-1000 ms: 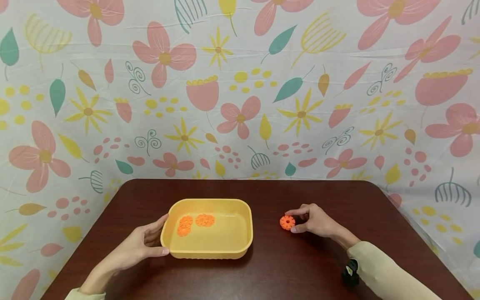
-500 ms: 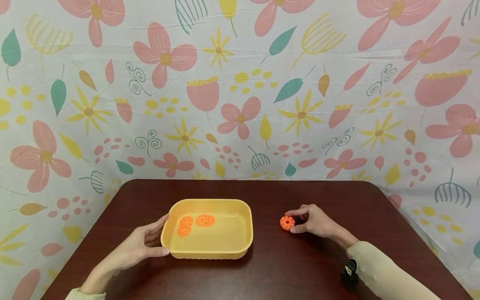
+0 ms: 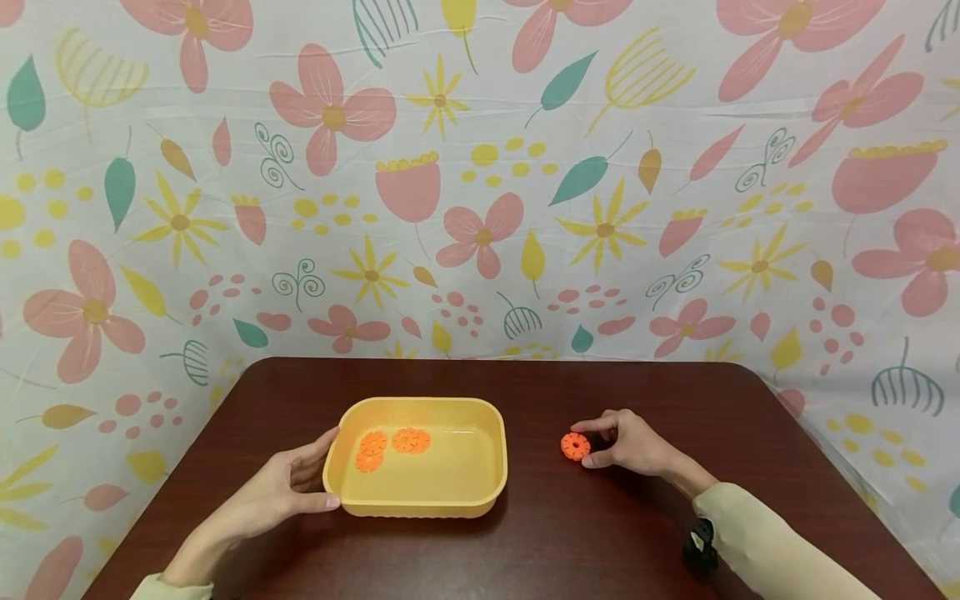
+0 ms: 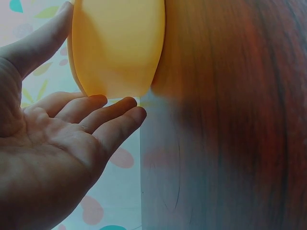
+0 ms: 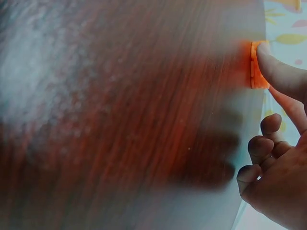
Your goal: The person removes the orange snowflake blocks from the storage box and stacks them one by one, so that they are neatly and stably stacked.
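My left hand (image 3: 273, 493) holds the left end of a yellow plastic tray (image 3: 416, 508), thumb at its near corner and fingers against the end wall. In the left wrist view, the thumb lies along one side of the tray (image 4: 117, 52) and the fingertips touch its end. Several orange notched plastic discs (image 3: 368, 460) lie inside, towards the tray's left and back. To the right of the tray, my right hand (image 3: 633, 444) pinches another orange notched disc (image 3: 576, 447) between thumb and index finger, close to the tabletop. Its other fingers are curled, as the right wrist view shows.
Both hands work over a dark brown wooden table (image 3: 525, 550) with rounded far corners. Behind it hangs a white cloth (image 3: 480, 100) printed with flowers and leaves. A dark band (image 3: 701, 546) sits at the right sleeve's cuff.
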Demonstrator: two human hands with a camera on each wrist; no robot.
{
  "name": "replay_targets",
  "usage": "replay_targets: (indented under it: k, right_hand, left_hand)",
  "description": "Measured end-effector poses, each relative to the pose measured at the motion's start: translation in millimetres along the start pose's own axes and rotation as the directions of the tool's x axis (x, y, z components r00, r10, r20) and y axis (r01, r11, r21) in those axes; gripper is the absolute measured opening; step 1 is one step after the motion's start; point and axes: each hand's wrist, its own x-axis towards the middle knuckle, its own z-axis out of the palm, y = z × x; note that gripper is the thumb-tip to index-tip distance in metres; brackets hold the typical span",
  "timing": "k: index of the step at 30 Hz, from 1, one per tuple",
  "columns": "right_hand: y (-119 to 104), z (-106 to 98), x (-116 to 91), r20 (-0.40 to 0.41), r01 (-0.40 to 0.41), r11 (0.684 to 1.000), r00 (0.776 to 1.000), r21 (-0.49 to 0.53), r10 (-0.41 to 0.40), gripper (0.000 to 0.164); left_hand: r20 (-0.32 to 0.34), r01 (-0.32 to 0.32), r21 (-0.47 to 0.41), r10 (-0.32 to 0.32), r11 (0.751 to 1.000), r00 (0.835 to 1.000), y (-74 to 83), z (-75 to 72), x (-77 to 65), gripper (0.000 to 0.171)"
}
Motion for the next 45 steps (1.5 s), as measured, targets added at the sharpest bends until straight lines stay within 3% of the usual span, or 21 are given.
replay_targets:
  k: [12, 18, 32, 40, 45]
  right_hand:
    - [-4, -5, 0, 0.016, -0.012, 1.000, 1.000, 0.016, 0.011, 0.053]
    - [-11, -11, 4, 0.006, 0.026, 1.000, 1.000, 0.018, -0.026, 0.056]
    - [-46, -11, 27, -0.006, 0.071, 0.997, 0.997, 0.016, -0.071, 0.051]
    - [-71, -8, 42, 0.048, 0.072, 0.997, 0.996, 0.017, -0.073, 0.050]
    - [-86, -6, 54, 0.085, 0.122, 0.992, 0.989, -0.010, -0.121, 0.048]
  left_hand:
    - [-0.003, 0.003, -0.007, -0.003, 1.000, 1.000, 0.6, 0.3, 1.2, 0.094]
    - [-0.001, 0.005, -0.015, -0.005, 1.000, 1.000, 0.8, 0.1, 1.1, 0.094]
    - [0.006, 0.005, -0.014, -0.005, 1.000, 1.000, 0.8, -1.0, -0.2, 0.094]
    - [-0.001, 0.017, 0.008, -0.017, 1.000, 1.000, 1.3, -1.5, 0.7, 0.095]
    - [-0.001, 0.018, 0.014, -0.018, 1.000, 1.000, 0.9, -1.9, 1.2, 0.094]
